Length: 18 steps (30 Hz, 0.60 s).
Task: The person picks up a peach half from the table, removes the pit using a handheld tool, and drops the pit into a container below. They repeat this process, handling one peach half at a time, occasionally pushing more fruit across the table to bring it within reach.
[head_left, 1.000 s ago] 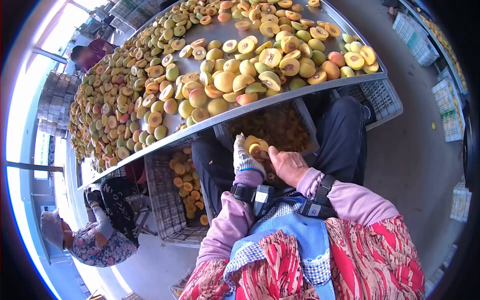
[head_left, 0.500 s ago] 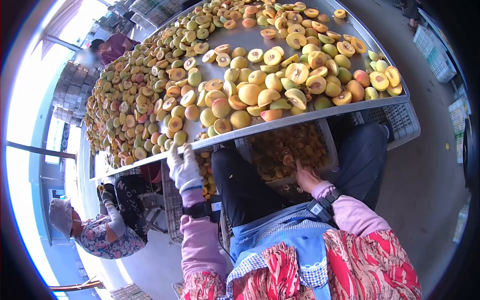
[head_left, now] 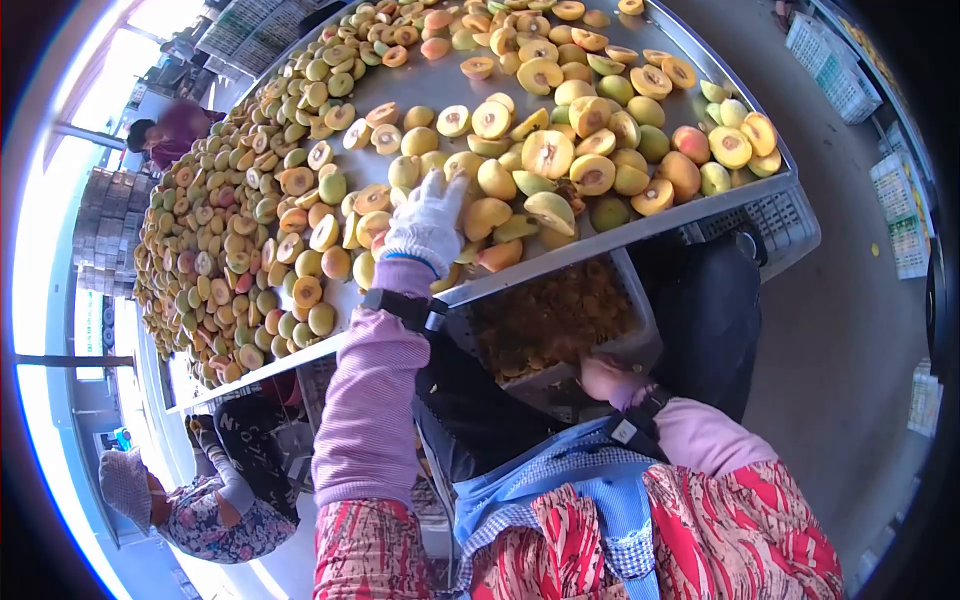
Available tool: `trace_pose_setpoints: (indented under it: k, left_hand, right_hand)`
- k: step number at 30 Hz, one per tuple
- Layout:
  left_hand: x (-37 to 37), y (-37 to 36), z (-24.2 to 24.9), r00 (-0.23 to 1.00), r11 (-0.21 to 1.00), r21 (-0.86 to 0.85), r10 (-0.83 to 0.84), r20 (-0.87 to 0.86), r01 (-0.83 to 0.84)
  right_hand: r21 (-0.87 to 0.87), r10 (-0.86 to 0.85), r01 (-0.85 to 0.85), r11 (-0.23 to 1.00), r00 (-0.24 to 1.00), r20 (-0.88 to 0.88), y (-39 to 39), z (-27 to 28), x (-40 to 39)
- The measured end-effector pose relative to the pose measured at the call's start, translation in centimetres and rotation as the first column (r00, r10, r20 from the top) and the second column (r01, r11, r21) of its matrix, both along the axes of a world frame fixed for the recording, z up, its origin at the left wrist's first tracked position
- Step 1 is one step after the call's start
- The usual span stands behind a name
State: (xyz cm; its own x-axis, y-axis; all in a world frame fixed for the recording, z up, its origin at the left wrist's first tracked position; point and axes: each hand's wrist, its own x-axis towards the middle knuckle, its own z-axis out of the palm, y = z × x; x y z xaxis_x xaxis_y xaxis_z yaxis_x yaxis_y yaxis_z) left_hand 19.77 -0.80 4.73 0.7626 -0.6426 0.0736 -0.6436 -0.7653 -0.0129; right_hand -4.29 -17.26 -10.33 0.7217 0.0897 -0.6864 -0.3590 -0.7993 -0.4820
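My left hand (head_left: pixel 425 225), in a white glove, reaches over the table's near edge onto the cut apricots (head_left: pixel 548 155). Its fingers are stretched and apart among the fruit, and nothing shows in its grip. Many apricots are halved, some with the pit showing. My bare right hand (head_left: pixel 607 380) is curled at the near rim of a crate (head_left: pixel 640 300) between my knees. What it holds, if anything, is hidden. Brownish-orange fruit pieces (head_left: pixel 555 315) fill the crate.
The metal table (head_left: pixel 400 80) has a raised rim and a thick heap of apricots on its left. A person in a hat (head_left: pixel 225 500) sits at the left, and another (head_left: pixel 180 135) stands at the far side. White crates (head_left: pixel 830 70) stand at the right.
My left hand has moved from the table's edge up and right onto the apricots. My right hand has drawn back from inside the crate to its near rim. The view has shifted slightly.
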Motion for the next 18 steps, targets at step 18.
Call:
trace_pose_setpoints:
  k: [18]
  left_hand:
    - [-16.6,0.6,-4.1,0.921,0.588,-0.71,0.211,-0.329,-0.388]
  right_hand:
    - [0.659,-0.445,0.527,0.537,0.84,-0.309,0.3,5.4,1.5]
